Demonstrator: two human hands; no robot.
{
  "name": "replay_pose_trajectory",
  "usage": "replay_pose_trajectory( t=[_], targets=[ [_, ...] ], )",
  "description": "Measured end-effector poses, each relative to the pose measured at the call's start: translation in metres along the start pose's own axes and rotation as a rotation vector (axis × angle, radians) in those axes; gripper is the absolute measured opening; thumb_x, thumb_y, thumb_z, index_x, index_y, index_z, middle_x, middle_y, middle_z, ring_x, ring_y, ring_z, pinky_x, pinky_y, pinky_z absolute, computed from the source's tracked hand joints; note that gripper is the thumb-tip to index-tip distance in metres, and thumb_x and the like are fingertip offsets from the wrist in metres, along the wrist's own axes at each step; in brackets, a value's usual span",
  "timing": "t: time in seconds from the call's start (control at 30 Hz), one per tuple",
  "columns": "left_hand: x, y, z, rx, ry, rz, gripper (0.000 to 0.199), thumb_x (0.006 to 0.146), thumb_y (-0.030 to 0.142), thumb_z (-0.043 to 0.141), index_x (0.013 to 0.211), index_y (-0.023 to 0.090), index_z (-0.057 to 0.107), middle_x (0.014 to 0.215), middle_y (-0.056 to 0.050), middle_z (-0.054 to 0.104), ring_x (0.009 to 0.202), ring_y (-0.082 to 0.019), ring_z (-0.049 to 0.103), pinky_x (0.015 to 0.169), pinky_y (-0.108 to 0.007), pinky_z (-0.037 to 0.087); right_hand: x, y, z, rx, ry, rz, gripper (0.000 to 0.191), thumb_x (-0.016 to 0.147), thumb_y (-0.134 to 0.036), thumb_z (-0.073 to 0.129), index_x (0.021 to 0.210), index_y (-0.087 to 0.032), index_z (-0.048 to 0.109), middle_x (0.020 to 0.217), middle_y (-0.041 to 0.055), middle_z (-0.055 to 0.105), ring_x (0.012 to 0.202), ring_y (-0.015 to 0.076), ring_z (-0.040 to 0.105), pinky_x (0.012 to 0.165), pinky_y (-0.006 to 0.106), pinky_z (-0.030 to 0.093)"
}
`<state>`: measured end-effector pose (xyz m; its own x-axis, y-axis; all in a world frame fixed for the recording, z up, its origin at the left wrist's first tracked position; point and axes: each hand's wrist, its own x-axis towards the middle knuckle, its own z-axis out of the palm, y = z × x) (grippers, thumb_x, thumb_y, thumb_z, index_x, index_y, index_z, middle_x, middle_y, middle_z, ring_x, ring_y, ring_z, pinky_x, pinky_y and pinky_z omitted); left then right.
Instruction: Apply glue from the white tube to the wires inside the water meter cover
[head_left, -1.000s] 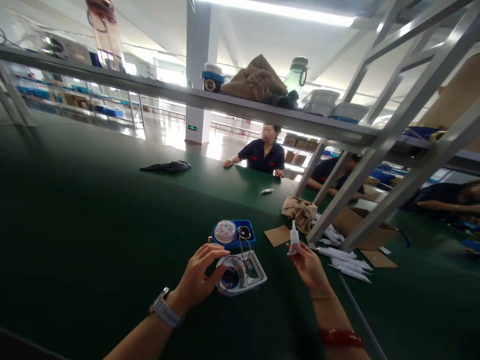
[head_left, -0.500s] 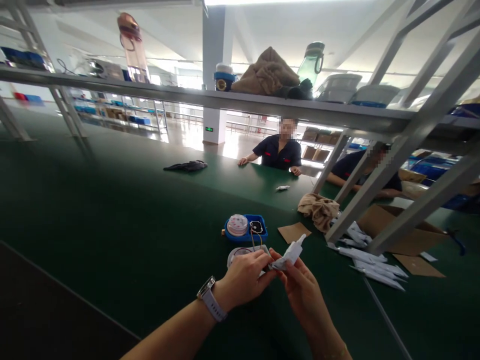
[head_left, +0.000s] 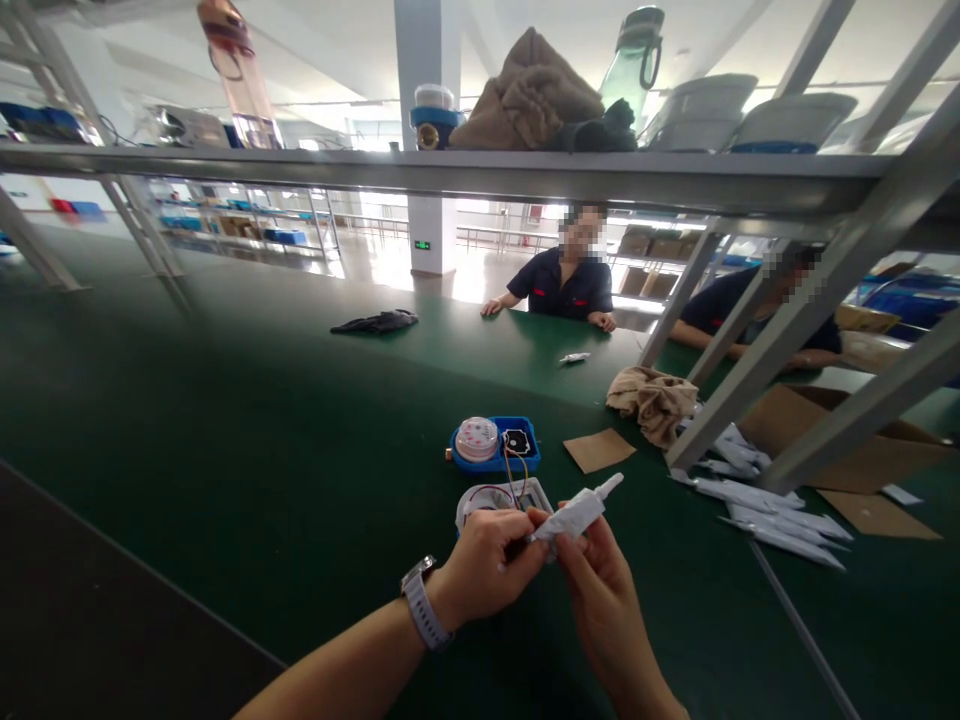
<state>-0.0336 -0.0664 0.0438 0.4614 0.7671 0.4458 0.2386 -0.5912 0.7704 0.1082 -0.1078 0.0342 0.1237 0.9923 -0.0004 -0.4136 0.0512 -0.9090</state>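
Observation:
Between my two hands is a crumpled white squeeze tube (head_left: 574, 515) with a narrow nozzle that points up and to the right. My left hand (head_left: 487, 560), with a watch on its wrist, pinches the tube's lower end. Fingers of my right hand (head_left: 600, 575) are closed around its middle. Just beyond lies a blue water meter (head_left: 480, 445) with a round dial, its housing open. Thin wires link it to a pale cover (head_left: 480, 495), which is partly hidden behind my left hand.
Several white tubes (head_left: 780, 515) lie at the right by a cardboard box (head_left: 795, 430). A brown cardboard piece (head_left: 598, 450) and a beige cloth (head_left: 652, 400) are nearer. Metal posts hold up a shelf (head_left: 450, 170). Two people sit across the green table (head_left: 262, 450).
The tube now lies lower and flatter, its nozzle shifted to the right. My left hand has slid down along it, off the cover, more of which now shows. The view has tilted slightly.

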Motion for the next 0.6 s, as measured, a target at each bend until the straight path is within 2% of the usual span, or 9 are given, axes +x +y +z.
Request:
replay_pose_trajectory(
  t=[0.2,0.3,0.4,0.47,0.53,0.6],
  targets=[
    [0.003,0.000,0.001,-0.154,0.015,-0.140,0.031,0.082,0.022,0.054,0.054,0.018,0.041,0.052,0.004,0.040,0.048,-0.008,0.032,0.045,-0.022,0.024,-0.002,-0.005,0.009,-0.154,-0.035,-0.089,0.036,0.076,-0.044,0.072,0.104,-0.024,0.061,0.099,0.0067,0.072,0.093,0.0236,0.068,0.084,0.037,0.053],
    [0.003,0.002,0.000,-0.172,-0.040,-0.189,0.028,0.086,0.024,0.052,0.060,0.016,0.050,0.055,0.003,0.044,0.050,-0.008,0.035,0.046,-0.022,0.026,-0.003,-0.006,0.009,-0.169,-0.019,-0.114,0.035,0.077,-0.044,0.071,0.104,-0.023,0.062,0.100,0.0069,0.072,0.093,0.0237,0.068,0.084,0.038,0.054],
    [0.001,0.001,-0.002,-0.082,-0.056,-0.165,0.025,0.089,0.030,0.054,0.068,0.016,0.054,0.059,0.003,0.049,0.051,-0.009,0.039,0.047,-0.021,0.030,-0.002,-0.006,0.008,-0.126,0.017,-0.100,0.034,0.077,-0.042,0.072,0.104,-0.023,0.063,0.101,0.0059,0.072,0.093,0.0225,0.068,0.085,0.037,0.054],
    [-0.001,-0.003,-0.004,0.018,0.014,-0.063,0.022,0.083,0.035,0.064,0.075,0.016,0.055,0.063,0.002,0.053,0.052,-0.008,0.042,0.047,-0.020,0.033,-0.001,-0.008,0.007,-0.061,0.054,-0.050,0.036,0.076,-0.042,0.073,0.105,-0.023,0.063,0.100,0.0054,0.073,0.092,0.0225,0.068,0.083,0.037,0.055],
    [-0.001,-0.008,-0.007,0.128,0.078,0.146,0.021,0.081,0.033,0.068,0.086,0.016,0.057,0.074,0.000,0.060,0.059,-0.010,0.052,0.053,-0.021,0.041,0.000,-0.011,0.008,0.015,0.085,0.021,0.040,0.072,-0.041,0.077,0.105,-0.023,0.063,0.097,0.0052,0.074,0.088,0.0227,0.069,0.079,0.036,0.056],
    [0.000,-0.014,-0.012,0.239,0.094,0.382,0.013,0.086,0.028,0.064,0.093,0.017,0.059,0.082,-0.003,0.063,0.070,-0.012,0.059,0.062,-0.022,0.048,0.000,-0.012,0.008,0.077,0.100,0.077,0.043,0.070,-0.040,0.079,0.106,-0.022,0.064,0.097,0.0049,0.074,0.086,0.0215,0.069,0.076,0.033,0.056]
  ],
)
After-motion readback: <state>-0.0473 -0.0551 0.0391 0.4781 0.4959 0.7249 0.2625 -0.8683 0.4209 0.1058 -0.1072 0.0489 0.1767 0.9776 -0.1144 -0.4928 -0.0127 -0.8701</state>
